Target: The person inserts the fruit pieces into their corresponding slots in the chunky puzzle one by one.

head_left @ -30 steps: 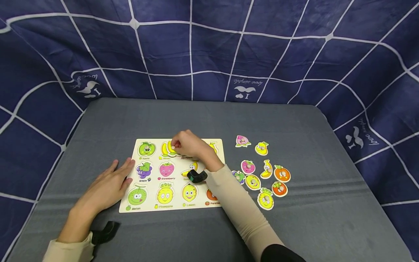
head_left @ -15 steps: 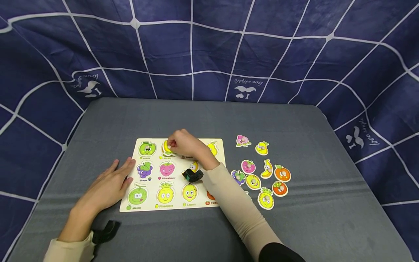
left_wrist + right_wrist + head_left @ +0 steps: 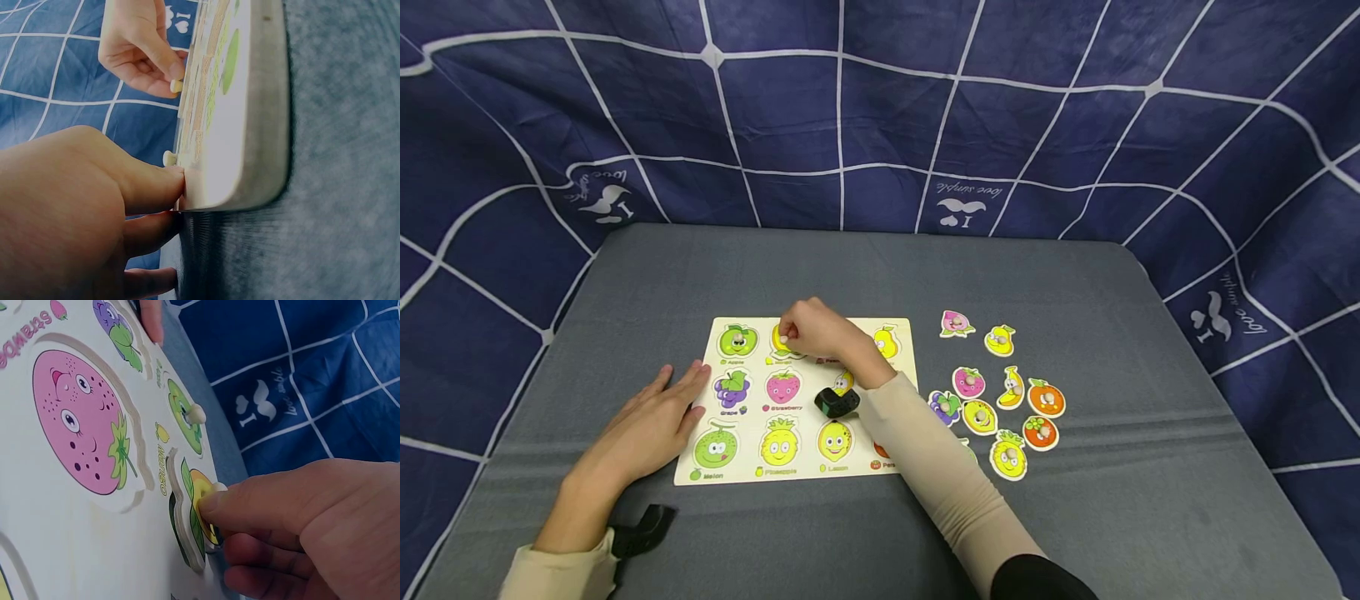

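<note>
A pale wooden fruit puzzle board point(image 3: 748, 479) lies on the grey table. My right hand point(image 3: 820, 328) is over its top row, pinching the knob of a mango puzzle piece point(image 3: 201, 480) between thumb and finger. That piece sits tilted at the mango recess, its leafy edge raised above the board; the hand partly covers it. Flat at the board's left edge rests my left hand point(image 3: 643, 429), fingers spread, with the thumb point(image 3: 153, 187) touching the board's corner. An apple piece point(image 3: 184, 415) with a white knob lies in its recess beside the mango one.
Right of the board lie several loose knobbed pieces, including a peach point(image 3: 956, 323), a pear point(image 3: 1000, 340), a banana point(image 3: 1012, 387) and a pineapple point(image 3: 1008, 457). My right sleeve point(image 3: 940, 475) crosses the board's lower right corner. A blue curtain point(image 3: 880, 117) hangs behind the table.
My right hand has shifted slightly left with the mango piece, bringing it from the recess's right side over the recess. The left hand has stayed in place.
</note>
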The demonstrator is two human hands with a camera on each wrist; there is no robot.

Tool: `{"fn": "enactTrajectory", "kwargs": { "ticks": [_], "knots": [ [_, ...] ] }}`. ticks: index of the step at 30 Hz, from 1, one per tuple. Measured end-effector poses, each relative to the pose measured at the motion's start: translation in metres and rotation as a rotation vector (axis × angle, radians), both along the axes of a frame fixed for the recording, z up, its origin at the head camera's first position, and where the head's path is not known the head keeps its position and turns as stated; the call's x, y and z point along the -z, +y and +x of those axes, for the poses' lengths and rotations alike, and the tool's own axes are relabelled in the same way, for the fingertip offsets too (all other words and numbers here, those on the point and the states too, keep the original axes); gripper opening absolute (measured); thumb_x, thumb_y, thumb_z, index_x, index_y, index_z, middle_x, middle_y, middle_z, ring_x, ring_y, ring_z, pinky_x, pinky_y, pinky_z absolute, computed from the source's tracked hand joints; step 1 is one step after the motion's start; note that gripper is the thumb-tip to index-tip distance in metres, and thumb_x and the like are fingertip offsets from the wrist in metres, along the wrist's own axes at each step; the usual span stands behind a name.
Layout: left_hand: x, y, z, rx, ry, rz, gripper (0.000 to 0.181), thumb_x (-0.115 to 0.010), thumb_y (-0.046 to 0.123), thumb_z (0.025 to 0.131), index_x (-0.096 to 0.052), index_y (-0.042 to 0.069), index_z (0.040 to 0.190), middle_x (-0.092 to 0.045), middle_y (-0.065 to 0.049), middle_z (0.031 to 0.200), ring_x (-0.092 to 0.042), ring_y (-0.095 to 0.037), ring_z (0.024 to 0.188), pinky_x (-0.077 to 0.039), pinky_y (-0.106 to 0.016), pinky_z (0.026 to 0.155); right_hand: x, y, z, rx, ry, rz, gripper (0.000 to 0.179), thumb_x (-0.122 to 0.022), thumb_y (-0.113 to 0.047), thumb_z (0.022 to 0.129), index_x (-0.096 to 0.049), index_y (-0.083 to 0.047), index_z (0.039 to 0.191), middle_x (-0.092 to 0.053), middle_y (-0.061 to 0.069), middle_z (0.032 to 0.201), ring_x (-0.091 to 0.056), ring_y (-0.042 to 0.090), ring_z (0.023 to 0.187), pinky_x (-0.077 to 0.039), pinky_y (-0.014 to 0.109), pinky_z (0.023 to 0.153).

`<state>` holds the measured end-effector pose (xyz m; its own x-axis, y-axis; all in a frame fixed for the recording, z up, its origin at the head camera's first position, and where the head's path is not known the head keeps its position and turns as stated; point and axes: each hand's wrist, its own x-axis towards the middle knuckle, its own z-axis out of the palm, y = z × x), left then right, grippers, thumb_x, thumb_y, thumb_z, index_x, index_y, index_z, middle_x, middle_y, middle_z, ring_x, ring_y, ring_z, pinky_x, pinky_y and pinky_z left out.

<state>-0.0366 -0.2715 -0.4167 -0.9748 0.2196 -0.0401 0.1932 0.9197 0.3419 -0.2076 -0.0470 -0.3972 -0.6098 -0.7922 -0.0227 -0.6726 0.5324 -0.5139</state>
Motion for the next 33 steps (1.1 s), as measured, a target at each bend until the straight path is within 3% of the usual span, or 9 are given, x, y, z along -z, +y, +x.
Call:
{"fn": "enactTrajectory", "kwargs": {
  "ticks": [33],
  "knots": [
    [-0.0011, 0.0002, -0.0014, -0.003, -0.015, -0.005, 0.057, -0.058, 0.010, 0.097, -0.038, -0.007, 0.147, -0.036, -0.029, 0.150, -0.026, -0.063, 0.133, -0.026, -0.076, 0.099, 0.0022, 0.0005, 0.0033, 0.027, 0.001, 0.012, 0.010, -0.065, -0.006, 0.092, -0.070, -0.008, 0.083, -0.051, -0.003, 0.064, -0.044, 0.009, 0.059, -0.034, 0.016, 0.057]
  ]
}}
